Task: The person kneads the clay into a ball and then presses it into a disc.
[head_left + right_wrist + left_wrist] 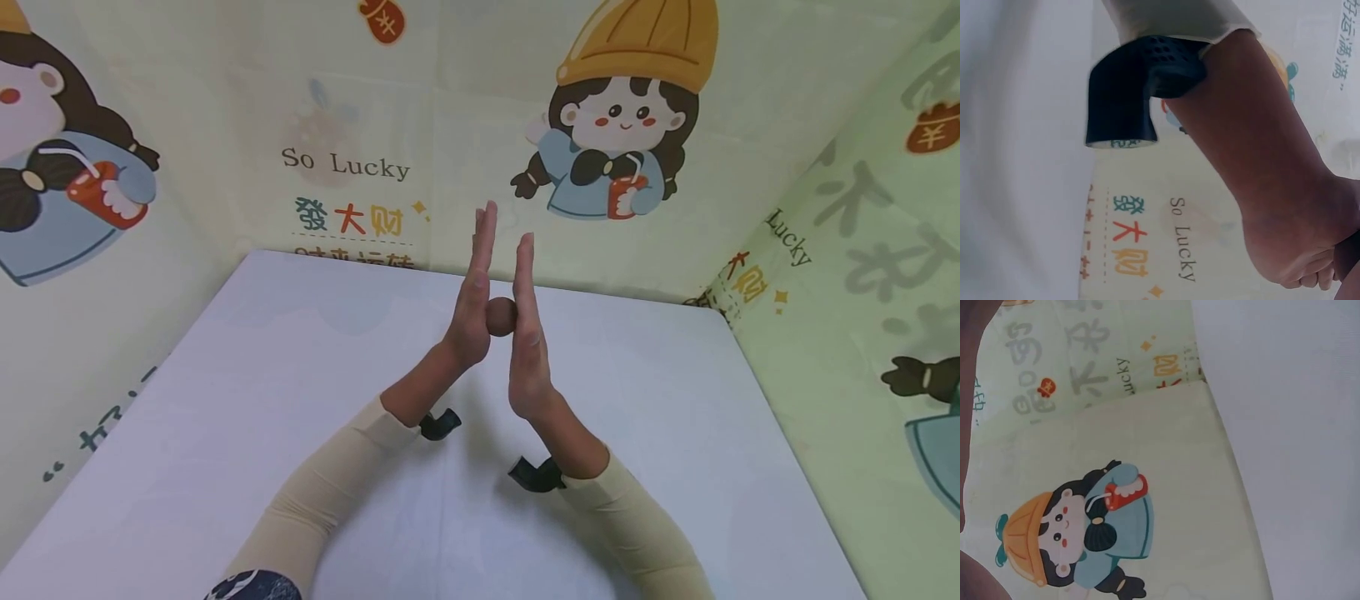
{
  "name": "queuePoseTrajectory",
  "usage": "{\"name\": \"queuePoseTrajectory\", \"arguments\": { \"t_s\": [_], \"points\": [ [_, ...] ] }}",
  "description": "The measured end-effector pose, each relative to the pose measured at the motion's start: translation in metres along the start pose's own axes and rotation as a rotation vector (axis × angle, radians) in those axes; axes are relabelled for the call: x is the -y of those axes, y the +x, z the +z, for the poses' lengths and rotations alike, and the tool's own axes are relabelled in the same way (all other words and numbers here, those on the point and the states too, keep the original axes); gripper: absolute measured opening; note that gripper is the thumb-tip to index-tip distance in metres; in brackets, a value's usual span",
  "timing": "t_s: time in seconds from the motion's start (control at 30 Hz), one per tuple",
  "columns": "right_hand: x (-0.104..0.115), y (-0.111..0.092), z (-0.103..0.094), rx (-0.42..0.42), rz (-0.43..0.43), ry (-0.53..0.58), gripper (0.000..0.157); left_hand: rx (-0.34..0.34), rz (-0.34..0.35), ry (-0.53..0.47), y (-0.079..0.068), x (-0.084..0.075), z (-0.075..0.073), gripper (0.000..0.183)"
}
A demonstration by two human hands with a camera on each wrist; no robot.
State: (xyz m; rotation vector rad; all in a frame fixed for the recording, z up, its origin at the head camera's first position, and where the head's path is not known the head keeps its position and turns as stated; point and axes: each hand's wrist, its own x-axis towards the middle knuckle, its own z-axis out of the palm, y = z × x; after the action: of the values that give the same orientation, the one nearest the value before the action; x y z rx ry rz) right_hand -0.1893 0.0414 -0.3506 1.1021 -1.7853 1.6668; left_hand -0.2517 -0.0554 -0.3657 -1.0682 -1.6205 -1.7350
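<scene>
A small brown ball (501,317) is held between two facing palms above the table. My left hand (472,312) presses it from the left with straight fingers pointing up and away. From the other side my right hand (529,333) touches it, its fingers straight too. The right wrist view shows the left hand (1297,250) from the side, with a dark piece of the ball (1349,255) at the right border. Only dark, blurred edges of a hand (969,425) appear in the left wrist view; the ball cannot be seen there.
A white table (337,333) lies under both arms. Pale printed cloth (465,125) with cartoon figures and lettering stands round its back and sides. Black wrist mounts, one on the left wrist (440,424) and one on the right (537,475), stick out inward below the hands.
</scene>
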Motion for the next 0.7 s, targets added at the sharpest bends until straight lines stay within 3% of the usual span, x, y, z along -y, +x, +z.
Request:
{"name": "queuePoseTrajectory", "arguments": {
  "t_s": [0.3,0.7],
  "points": [
    [0.000,0.009,-0.009,-0.035,-0.021,-0.012,0.092,0.055,0.061,0.037,-0.010,-0.001,0.013,0.081],
    [-0.008,0.010,-0.022,-0.070,-0.028,-0.003,0.090,0.100,0.029,0.007,-0.024,-0.006,0.026,0.085]
  ]
}}
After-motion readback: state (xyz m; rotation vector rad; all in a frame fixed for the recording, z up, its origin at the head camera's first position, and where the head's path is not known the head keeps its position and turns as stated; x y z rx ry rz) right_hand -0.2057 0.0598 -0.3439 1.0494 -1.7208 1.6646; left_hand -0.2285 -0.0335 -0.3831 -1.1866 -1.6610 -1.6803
